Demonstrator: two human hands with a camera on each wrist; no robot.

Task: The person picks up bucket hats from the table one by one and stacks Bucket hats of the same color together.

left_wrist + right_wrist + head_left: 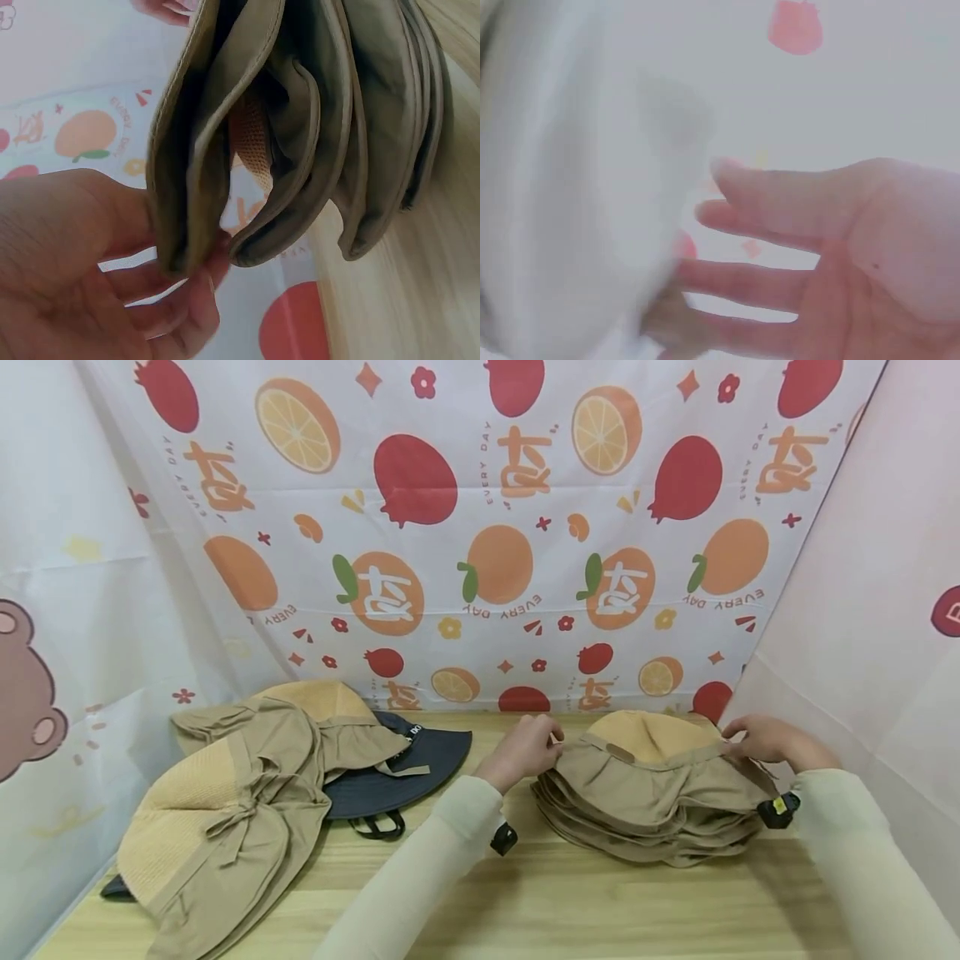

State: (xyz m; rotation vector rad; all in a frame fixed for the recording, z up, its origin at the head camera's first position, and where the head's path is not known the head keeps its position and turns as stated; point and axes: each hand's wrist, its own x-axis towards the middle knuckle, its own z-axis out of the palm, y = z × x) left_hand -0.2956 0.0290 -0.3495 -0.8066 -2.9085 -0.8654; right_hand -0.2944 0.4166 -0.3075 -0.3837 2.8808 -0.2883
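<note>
A stack of tan sun hats [652, 806] with wide cloth brims and yellow woven crowns stands at the right of the table. At its left side my left hand [528, 747] pinches the brim of the top sun hat [645, 737]. Seen from the left wrist, the brim [180, 180] passes between the thumb side and the fingertips of this hand [90, 270]. My right hand [776, 742] is at the stack's right edge. Its fingers [742, 285] are fairly straight beside a blurred pale brim [577, 187], the lower ones touching its edge.
On the left lie more tan sun hats [225, 827], overlapping a dark navy hat [405, 777] with a black strap [378, 827]. Fruit-print cloth [495, 635] hangs behind the wooden table [570, 910], and pale cloth walls [885, 610] close both sides.
</note>
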